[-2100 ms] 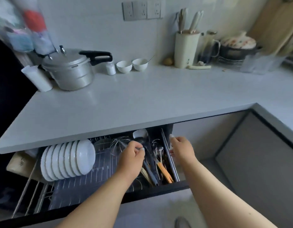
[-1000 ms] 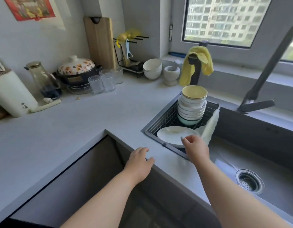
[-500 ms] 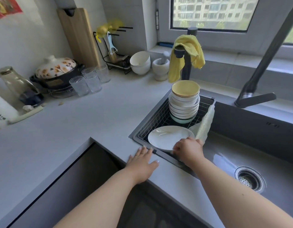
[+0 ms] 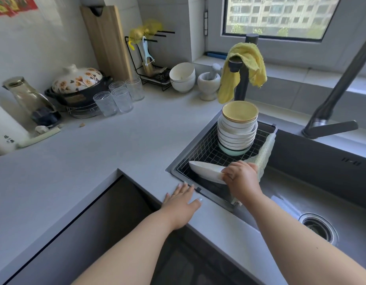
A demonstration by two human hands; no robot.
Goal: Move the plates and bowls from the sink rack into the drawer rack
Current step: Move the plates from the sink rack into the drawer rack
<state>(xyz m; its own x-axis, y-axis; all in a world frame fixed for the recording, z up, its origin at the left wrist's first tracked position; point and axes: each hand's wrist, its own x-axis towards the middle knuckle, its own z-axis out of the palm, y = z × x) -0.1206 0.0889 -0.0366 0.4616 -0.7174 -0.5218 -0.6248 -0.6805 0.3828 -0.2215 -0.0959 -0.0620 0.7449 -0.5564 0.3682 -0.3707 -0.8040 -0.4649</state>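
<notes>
While your right hand (image 4: 240,177) pinches the near-right edge of the white plate (image 4: 206,171), thumb over the rim and fingers curled beneath, the plate stands tilted, its near side raised and its far-left edge low over the wire floor of the sink rack (image 4: 200,150). Whether that edge touches the wire cannot be told. Your left hand (image 4: 182,204) lies flat on the countertop (image 4: 116,140), fingers spread and holding nothing, just left of the rack's near corner. Behind the plate, at the far end of the rack, stands a stack of bowls (image 4: 237,130), a yellow-lined dish topmost and a pale green bowl at the base. A mesh cloth (image 4: 264,155) drapes over the rack's right rim toward the sink basin (image 4: 301,192). Judged from this view, the plate is the item in hand and the whole bowl stack remains to be moved. The drawer rack lies out of view, so what it holds cannot be told.
</notes>
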